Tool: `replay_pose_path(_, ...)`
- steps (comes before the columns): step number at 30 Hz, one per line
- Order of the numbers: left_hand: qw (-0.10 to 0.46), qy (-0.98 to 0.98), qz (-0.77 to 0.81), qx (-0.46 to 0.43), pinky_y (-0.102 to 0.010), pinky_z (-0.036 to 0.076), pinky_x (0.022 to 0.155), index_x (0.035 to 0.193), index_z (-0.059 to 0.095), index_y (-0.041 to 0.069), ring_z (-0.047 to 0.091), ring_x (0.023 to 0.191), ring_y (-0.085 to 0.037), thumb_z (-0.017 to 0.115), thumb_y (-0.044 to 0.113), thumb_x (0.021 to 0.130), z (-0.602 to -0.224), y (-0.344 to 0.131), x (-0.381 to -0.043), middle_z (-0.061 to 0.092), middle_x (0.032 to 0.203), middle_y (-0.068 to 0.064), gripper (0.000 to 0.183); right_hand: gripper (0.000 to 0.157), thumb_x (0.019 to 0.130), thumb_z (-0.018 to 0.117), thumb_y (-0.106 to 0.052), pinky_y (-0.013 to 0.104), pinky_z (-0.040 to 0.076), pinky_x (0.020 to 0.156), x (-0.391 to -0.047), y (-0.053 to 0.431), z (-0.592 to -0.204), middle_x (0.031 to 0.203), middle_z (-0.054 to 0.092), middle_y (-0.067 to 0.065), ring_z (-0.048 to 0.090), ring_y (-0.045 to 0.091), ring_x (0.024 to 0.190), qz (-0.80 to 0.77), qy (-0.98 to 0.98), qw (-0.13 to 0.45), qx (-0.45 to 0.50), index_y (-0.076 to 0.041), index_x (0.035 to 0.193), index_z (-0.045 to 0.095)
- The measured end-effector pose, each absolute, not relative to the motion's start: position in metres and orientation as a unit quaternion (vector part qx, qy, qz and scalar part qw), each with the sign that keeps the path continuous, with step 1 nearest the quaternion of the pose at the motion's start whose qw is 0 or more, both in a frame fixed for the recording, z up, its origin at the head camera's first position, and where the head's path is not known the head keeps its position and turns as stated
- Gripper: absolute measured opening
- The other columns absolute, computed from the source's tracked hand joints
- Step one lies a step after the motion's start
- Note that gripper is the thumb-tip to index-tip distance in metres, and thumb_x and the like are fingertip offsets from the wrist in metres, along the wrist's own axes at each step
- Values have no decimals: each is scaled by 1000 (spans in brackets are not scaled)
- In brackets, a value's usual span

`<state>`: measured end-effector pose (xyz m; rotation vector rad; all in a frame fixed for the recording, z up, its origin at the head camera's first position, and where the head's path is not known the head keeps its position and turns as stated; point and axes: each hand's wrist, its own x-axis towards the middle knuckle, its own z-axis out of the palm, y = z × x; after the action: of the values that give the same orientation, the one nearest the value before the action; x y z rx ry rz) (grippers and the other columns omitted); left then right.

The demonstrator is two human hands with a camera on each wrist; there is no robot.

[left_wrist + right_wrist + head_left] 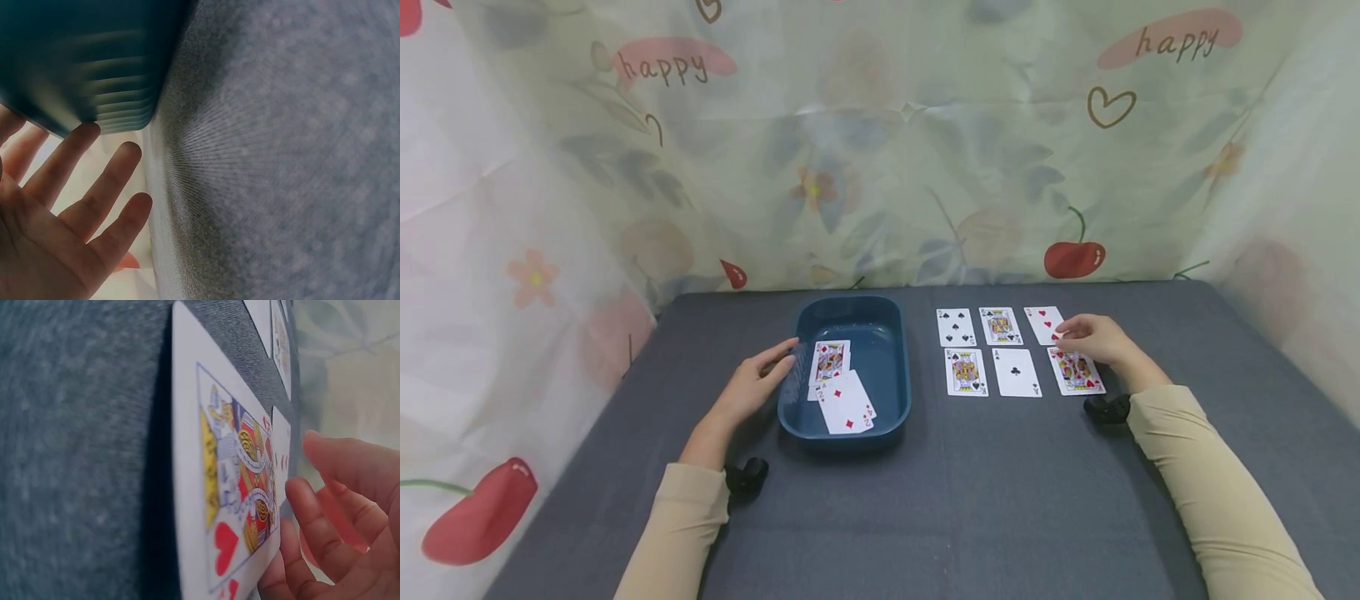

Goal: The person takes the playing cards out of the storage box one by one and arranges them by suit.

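My left hand (pixel 752 385) reaches to the left wall of a dark blue tray (pixel 895 367), fingers extended, with a fingertip at its rim. Inside the tray lie a diamond face card (pixel 831 358) and, overlapping near it, a two of diamonds (pixel 844 404). On the right, my right hand (pixel 1097 340) is over the right end of two rows of playing cards. Its fingertips are at the lower corner of a heart number card (pixel 1042 323), just above a heart face card (pixel 1075 373). Thumb and index finger stand apart in the right wrist view, with no card between them.
Left of the heart cards lie a spade number card (pixel 956 327), a club face card (pixel 1001 326), a king of spades (pixel 966 372) and an ace of clubs (pixel 1017 372). A grey cloth (pixel 955 517) covers the table, and a printed curtain (pixel 910 183) hangs behind.
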<state>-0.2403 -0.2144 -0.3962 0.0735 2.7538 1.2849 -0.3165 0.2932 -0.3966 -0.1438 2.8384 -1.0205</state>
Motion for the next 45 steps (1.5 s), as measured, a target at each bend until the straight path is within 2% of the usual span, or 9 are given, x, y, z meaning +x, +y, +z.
replay_pose_path(10,50,907,417,23,-55,33,107,145,34,29,33,138,-36,43,40,98,-396,-215,-241,31,153,-9,49,42,88,61,-18,38,45,80,-314,289,-387,114,55,30,53,36,103,-339,938,58,-41,8,120,53)
replay_pose_path(15,52,908,415,24,-56,32,107,145,34,29,33,138,-37,43,41,98,-395,-215,-240,31,153,-9,49,36,88,61,-17,27,44,74,-314,281,-381,109,61,27,57,27,96,-335,939,39,-71,5,116,57)
replay_pose_path(18,53,908,415,26,-56,32,107,145,33,29,32,138,-36,43,40,98,-395,-215,-240,30,153,-9,49,34,88,62,-17,23,43,72,-314,269,-375,107,63,26,58,27,96,-337,936,32,-97,5,113,58)
replay_pose_path(24,53,907,417,27,-55,33,107,145,33,29,32,139,-36,43,41,98,-395,-215,-240,30,153,-9,50,32,89,61,-17,25,45,74,-310,237,-361,110,63,23,57,33,105,-345,928,44,-133,2,115,59)
replay_pose_path(31,52,907,418,29,-56,32,107,145,33,30,32,139,-37,43,41,97,-395,-215,-240,30,153,-9,50,28,88,62,-16,29,48,78,-302,189,-346,105,64,18,62,31,101,-363,908,51,-201,-1,112,60)
replay_pose_path(41,43,907,418,36,-55,34,107,144,35,27,34,137,-37,43,40,98,-396,-215,-240,32,152,-11,49,25,88,63,-14,36,52,84,-297,117,-326,109,65,13,63,28,102,-384,866,89,-308,-4,111,61)
replay_pose_path(45,44,904,423,35,-55,34,107,144,35,27,34,137,-37,44,38,98,-396,-215,-240,32,152,-10,49,24,87,64,-13,35,52,87,-295,89,-321,106,66,12,64,23,99,-392,851,103,-334,-4,109,62)
